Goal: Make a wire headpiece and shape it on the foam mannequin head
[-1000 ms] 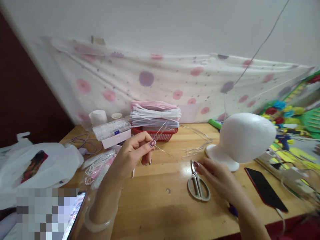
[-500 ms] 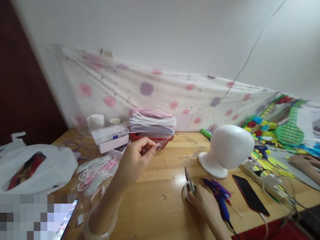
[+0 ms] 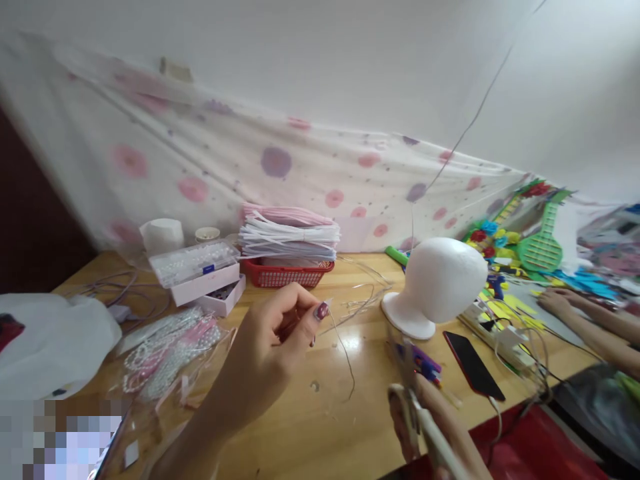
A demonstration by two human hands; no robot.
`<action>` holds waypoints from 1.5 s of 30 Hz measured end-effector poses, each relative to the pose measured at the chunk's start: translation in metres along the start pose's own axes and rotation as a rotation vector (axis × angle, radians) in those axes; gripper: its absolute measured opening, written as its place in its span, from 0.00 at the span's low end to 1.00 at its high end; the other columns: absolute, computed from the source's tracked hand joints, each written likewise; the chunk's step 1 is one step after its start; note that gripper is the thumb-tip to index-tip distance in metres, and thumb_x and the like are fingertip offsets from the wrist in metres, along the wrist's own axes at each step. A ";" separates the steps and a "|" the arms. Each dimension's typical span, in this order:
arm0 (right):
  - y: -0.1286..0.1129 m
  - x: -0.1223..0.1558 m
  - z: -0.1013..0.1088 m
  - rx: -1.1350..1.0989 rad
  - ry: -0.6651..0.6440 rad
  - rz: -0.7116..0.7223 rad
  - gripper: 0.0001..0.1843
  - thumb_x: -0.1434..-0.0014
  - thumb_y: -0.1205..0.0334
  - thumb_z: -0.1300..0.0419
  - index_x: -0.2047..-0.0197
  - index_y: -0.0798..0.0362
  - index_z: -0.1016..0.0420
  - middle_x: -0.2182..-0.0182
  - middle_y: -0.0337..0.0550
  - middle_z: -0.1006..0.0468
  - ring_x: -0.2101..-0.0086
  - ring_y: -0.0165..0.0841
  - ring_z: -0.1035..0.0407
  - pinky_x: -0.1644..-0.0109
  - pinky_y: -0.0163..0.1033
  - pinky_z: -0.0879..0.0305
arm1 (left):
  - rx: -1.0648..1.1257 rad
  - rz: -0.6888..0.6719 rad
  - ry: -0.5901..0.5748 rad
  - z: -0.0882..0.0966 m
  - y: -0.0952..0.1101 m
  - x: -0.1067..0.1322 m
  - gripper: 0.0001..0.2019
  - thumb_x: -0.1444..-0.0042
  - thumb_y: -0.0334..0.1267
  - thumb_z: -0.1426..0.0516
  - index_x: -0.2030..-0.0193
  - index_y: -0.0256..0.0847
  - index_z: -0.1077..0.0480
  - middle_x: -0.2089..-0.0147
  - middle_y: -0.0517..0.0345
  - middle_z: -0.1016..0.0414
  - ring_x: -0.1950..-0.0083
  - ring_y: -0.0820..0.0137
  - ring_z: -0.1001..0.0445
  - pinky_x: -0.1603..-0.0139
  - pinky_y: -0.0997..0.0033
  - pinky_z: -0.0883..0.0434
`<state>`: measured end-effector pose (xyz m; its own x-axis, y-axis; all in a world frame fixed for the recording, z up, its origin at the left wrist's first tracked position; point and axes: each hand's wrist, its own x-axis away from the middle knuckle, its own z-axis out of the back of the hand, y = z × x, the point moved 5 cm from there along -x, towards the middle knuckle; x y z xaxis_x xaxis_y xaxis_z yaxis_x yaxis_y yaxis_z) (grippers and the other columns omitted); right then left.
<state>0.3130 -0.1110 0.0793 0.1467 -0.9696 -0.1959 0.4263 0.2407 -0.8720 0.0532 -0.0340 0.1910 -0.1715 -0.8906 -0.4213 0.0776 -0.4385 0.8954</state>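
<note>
Pinched between the thumb and forefinger of my left hand point(image 3: 283, 337) is a thin wire point(image 3: 345, 350), whose loose end hangs down and curves over the table. My right hand point(image 3: 445, 427), low on the right, has hold of a pair of scissors point(image 3: 413, 407) by the handles. The scissor blades point up and away and are smeared by motion. Behind them lies a purple glue gun point(image 3: 425, 365), partly hidden by the scissors and my hand. More thin wires point(image 3: 367, 300) lie on the table beyond my left hand.
A white foam head point(image 3: 445, 280) stands right of centre. Pipe cleaners point(image 3: 290, 233) fill a red basket point(image 3: 287, 275). Bead strings point(image 3: 175, 353) and boxes point(image 3: 205, 283) are at left. A phone point(image 3: 475, 365) and power strip point(image 3: 500, 340) lie right, near another person's hands point(image 3: 560, 303).
My right hand has lifted the scissors off the table and brought them nearer to me. The wire's loose end now hangs below my left hand. The view has turned slightly right.
</note>
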 end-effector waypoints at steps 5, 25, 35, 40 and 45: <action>-0.038 -0.017 -0.023 0.076 -0.052 0.046 0.37 0.56 0.20 0.44 0.69 0.50 0.35 0.74 0.37 0.35 0.73 0.30 0.43 0.71 0.36 0.44 | -0.144 -0.159 0.056 -0.005 0.012 0.013 0.11 0.35 0.42 0.46 0.67 0.42 0.31 0.76 0.65 0.36 0.76 0.77 0.36 0.78 0.76 0.41; -0.055 -0.008 -0.017 0.083 0.016 0.159 0.26 0.46 0.34 0.38 0.70 0.51 0.35 0.75 0.35 0.35 0.74 0.28 0.43 0.74 0.33 0.47 | -0.298 -0.464 0.111 -0.018 0.030 0.023 0.04 0.38 0.30 0.43 0.63 0.41 0.29 0.73 0.67 0.26 0.74 0.80 0.28 0.72 0.81 0.31; -0.060 -0.011 -0.015 0.084 0.028 0.146 0.28 0.46 0.33 0.40 0.72 0.51 0.36 0.77 0.36 0.35 0.76 0.28 0.44 0.74 0.34 0.48 | -0.282 -0.463 0.130 -0.022 0.028 0.024 0.04 0.38 0.30 0.43 0.63 0.42 0.29 0.73 0.65 0.27 0.74 0.78 0.28 0.73 0.78 0.32; -0.063 -0.011 -0.014 0.094 0.031 0.161 0.27 0.47 0.35 0.38 0.73 0.51 0.37 0.78 0.35 0.36 0.76 0.28 0.45 0.75 0.34 0.49 | -0.295 -0.461 0.156 -0.026 0.028 0.025 0.04 0.38 0.30 0.43 0.63 0.42 0.29 0.73 0.65 0.26 0.73 0.78 0.27 0.72 0.77 0.32; -0.065 -0.014 -0.014 0.114 0.043 0.195 0.24 0.45 0.39 0.37 0.72 0.51 0.37 0.77 0.35 0.36 0.76 0.27 0.44 0.75 0.33 0.48 | -0.300 -0.444 0.157 -0.025 0.027 0.026 0.04 0.38 0.30 0.43 0.63 0.43 0.28 0.73 0.66 0.26 0.73 0.78 0.28 0.72 0.77 0.32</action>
<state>0.2707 -0.1141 0.1318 0.1992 -0.9046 -0.3769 0.4916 0.4250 -0.7601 0.0758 -0.0715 0.2004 -0.1051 -0.6096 -0.7857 0.3110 -0.7706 0.5563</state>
